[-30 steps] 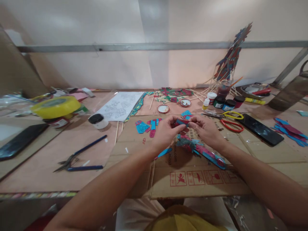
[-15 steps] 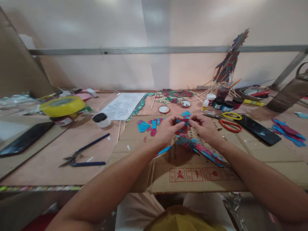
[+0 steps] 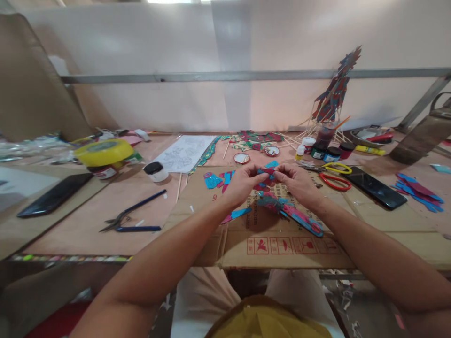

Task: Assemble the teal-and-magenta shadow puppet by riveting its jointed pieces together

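My left hand (image 3: 244, 184) and my right hand (image 3: 295, 182) meet over a cardboard sheet (image 3: 243, 263). Pinched between their fingertips is a small red and blue painted piece (image 3: 267, 172), partly covered by the fingers. Just below lies a long pink and blue painted figure part (image 3: 299, 217) with a grey middle. Under my left wrist pokes out a blue and pink strip (image 3: 239, 214). Left of that hand rest other blue and pink cut pieces (image 3: 213, 180).
Scissors (image 3: 334, 174) with yellow and red handles and a phone (image 3: 377, 188) lie to the right. Paint jars (image 3: 332, 154) stand behind them. Blue-handled pliers (image 3: 132, 220), a white jar (image 3: 156, 172) and a line drawing (image 3: 183, 152) are at left. Painted strips (image 3: 421, 190) lie far right.
The view has shifted slightly, so the table edge sits higher and left-side things appear further right. Both hands keep hold of the small piece, which has turned a little.
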The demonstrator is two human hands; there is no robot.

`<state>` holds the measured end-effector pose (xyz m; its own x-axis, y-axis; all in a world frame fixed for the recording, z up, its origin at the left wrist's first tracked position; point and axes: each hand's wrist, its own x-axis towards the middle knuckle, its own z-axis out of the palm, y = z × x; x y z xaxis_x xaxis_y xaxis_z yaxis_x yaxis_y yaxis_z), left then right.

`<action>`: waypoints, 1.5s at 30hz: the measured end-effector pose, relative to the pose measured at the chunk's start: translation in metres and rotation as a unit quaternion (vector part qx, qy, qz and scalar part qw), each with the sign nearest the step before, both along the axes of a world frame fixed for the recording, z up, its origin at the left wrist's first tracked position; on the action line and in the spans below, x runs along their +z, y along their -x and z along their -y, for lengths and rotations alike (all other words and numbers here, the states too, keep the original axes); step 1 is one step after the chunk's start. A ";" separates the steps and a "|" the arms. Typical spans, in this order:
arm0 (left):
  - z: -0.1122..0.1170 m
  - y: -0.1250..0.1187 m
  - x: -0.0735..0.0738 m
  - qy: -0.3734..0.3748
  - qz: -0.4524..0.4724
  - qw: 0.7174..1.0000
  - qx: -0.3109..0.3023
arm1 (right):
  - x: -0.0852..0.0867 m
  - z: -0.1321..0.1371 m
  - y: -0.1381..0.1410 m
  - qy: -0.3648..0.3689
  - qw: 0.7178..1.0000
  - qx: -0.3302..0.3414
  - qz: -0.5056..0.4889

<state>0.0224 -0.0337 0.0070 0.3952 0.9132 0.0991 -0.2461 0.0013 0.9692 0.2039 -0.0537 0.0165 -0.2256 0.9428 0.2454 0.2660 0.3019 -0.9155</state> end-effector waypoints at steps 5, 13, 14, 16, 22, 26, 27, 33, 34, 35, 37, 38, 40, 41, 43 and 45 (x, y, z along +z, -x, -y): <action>0.001 -0.005 0.005 0.053 0.092 0.993 0.058 | -0.009 -0.004 0.001 -0.014 0.997 -0.047 -0.066; 0.009 -0.018 -0.005 0.095 0.148 0.982 0.062 | -0.022 -0.006 0.009 -0.048 0.993 -0.094 -0.052; 0.010 -0.019 -0.007 0.097 0.151 0.982 0.056 | -0.021 -0.005 0.010 -0.046 0.994 -0.090 -0.046; 0.011 -0.018 -0.009 0.098 0.161 0.981 0.041 | -0.019 -0.004 0.009 -0.047 0.995 -0.080 -0.028; 0.011 -0.013 -0.009 0.072 0.115 0.989 0.056 | -0.017 -0.003 0.005 -0.076 0.993 -0.093 0.016; 0.010 -0.012 -0.012 0.033 0.074 0.994 0.080 | -0.015 -0.004 0.003 -0.070 0.992 -0.105 0.011; 0.009 -0.012 -0.013 0.027 0.065 0.994 0.081 | -0.014 -0.004 0.003 -0.062 0.993 -0.102 0.002; 0.006 -0.006 -0.015 0.012 0.034 0.998 0.041 | -0.010 -0.001 0.004 -0.024 0.996 -0.079 -0.029; 0.005 -0.005 -0.015 0.016 0.033 0.999 0.033 | -0.010 -0.001 0.004 -0.022 0.996 -0.077 -0.031; 0.004 -0.005 -0.014 0.022 0.033 0.999 0.025 | -0.010 -0.001 0.005 -0.022 0.996 -0.076 -0.032; 0.003 -0.004 -0.014 0.039 0.033 0.999 0.014 | -0.011 -0.001 0.005 -0.025 0.997 -0.072 -0.033; 0.002 -0.004 -0.014 0.047 0.033 0.998 0.012 | -0.011 -0.002 0.005 -0.029 0.997 -0.071 -0.031; 0.001 -0.003 -0.015 0.053 0.030 0.998 0.012 | -0.013 -0.001 0.006 -0.043 0.996 -0.075 -0.017; 0.002 -0.003 -0.015 0.044 0.026 0.999 0.016 | -0.013 0.000 0.007 -0.057 0.995 -0.079 -0.009; 0.004 -0.001 -0.013 -0.008 0.006 0.999 0.037 | -0.014 0.003 0.008 -0.104 0.990 -0.099 0.008; 0.007 0.001 -0.011 -0.102 -0.031 0.991 0.081 | -0.013 0.009 0.010 -0.187 0.974 -0.122 0.040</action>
<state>0.0217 -0.0411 -0.0040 0.2570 0.9285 0.2679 -0.1667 -0.2304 0.9587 0.1944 -0.0623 0.0035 -0.0380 0.8188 0.5729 0.4386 0.5288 -0.7267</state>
